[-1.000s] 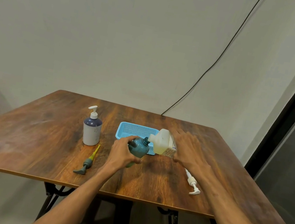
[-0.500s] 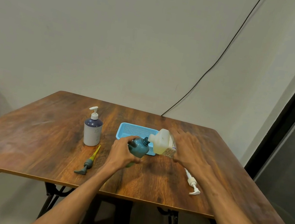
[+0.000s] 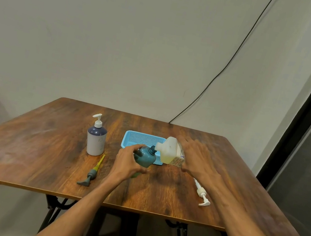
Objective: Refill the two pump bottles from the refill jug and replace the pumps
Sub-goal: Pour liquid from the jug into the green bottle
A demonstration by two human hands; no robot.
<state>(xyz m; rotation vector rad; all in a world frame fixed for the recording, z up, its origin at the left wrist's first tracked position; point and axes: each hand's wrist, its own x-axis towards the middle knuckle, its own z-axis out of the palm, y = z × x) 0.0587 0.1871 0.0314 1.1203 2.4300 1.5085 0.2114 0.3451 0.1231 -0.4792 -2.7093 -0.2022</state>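
My left hand (image 3: 128,161) grips a teal bottle (image 3: 145,155), tilted to the right with its open neck up. My right hand (image 3: 197,159) holds the pale refill jug (image 3: 169,150) tipped over to the left, its mouth right at the teal bottle's neck; yellowish liquid shows inside. A white-and-navy pump bottle (image 3: 96,138) stands upright at the left with its white pump on. A grey pump with a yellow tube (image 3: 92,172) lies on the table left of my left hand. A white pump (image 3: 200,192) lies to the right, under my right forearm.
A light blue mesh tray (image 3: 136,138) sits just behind the two held containers. The wooden table (image 3: 41,149) ends in a front edge close to me. A black cable runs down the wall behind; a dark red seat is at the far left.
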